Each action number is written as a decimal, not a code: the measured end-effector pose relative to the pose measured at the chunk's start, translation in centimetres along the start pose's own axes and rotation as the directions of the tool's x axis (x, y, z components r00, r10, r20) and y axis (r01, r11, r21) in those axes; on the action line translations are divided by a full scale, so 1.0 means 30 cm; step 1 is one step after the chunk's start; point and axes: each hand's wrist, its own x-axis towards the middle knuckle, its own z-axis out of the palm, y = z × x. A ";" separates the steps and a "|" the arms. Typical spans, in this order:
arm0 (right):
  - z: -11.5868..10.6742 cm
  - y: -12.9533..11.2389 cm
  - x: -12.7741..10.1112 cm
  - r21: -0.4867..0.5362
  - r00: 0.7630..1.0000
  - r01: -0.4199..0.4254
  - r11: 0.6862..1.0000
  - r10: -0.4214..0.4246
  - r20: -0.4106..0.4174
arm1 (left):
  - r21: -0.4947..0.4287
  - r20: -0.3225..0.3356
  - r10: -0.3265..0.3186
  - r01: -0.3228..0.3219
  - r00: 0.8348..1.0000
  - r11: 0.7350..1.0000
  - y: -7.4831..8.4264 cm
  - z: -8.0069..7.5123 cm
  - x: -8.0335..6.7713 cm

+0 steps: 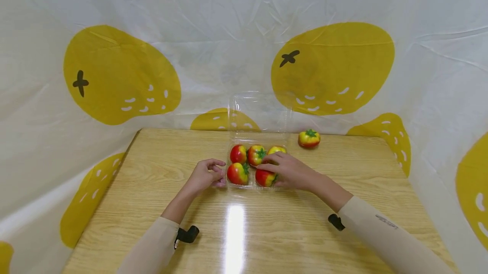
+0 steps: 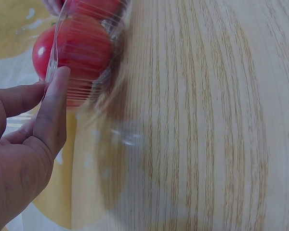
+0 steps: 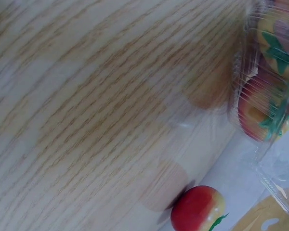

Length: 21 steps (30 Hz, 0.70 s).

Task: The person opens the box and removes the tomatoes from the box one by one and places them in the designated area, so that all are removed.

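A clear plastic clamshell box (image 1: pixel 249 186) stands on the table, its lid (image 1: pixel 261 115) raised at the back. Inside sit several red-and-yellow toy tomatoes with green leaves, among them a front-left tomato (image 1: pixel 237 174) and a back-middle tomato (image 1: pixel 256 154). My left hand (image 1: pixel 206 175) pinches the box's left rim between thumb and fingers, as the left wrist view shows. Over the box's front right, my right hand (image 1: pixel 291 171) holds a tomato (image 1: pixel 264 178) with its fingers around it. That hand partly covers a yellow-topped tomato (image 1: pixel 276 150) behind it.
One loose tomato (image 1: pixel 309 139) lies on the wooden table (image 1: pixel 171 151) right of the box, near the back edge; the right wrist view shows it too. A white curtain (image 1: pixel 228 53) with yellow fruit prints hangs behind the table and along its sides.
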 end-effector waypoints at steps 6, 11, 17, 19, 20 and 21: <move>0.022 0.006 0.012 -0.059 1.000 0.020 0.998 -0.019 0.009 | -0.004 0.006 0.000 0.000 1.000 1.000 -0.004 0.000 0.002; 0.029 0.008 0.019 -0.093 0.999 0.042 0.995 -0.044 -0.020 | -0.006 0.015 0.001 0.000 1.000 1.000 -0.004 -0.002 0.002; 0.044 0.010 0.025 -0.123 0.998 0.049 0.991 -0.053 -0.031 | -0.018 0.039 -0.024 0.024 0.999 1.000 0.002 -0.006 0.005; 0.048 0.011 0.026 -0.127 0.998 0.047 0.991 -0.052 -0.033 | -0.015 0.040 -0.027 0.027 0.999 1.000 0.003 -0.006 0.005; 0.048 0.011 0.027 -0.130 0.998 0.049 0.990 -0.054 -0.035 | -0.015 0.038 -0.028 0.028 0.999 0.999 0.004 -0.006 0.005; 0.047 0.012 0.028 -0.134 0.998 0.053 0.990 -0.058 -0.037 | -0.012 0.033 -0.027 0.027 0.999 1.000 0.006 -0.006 0.004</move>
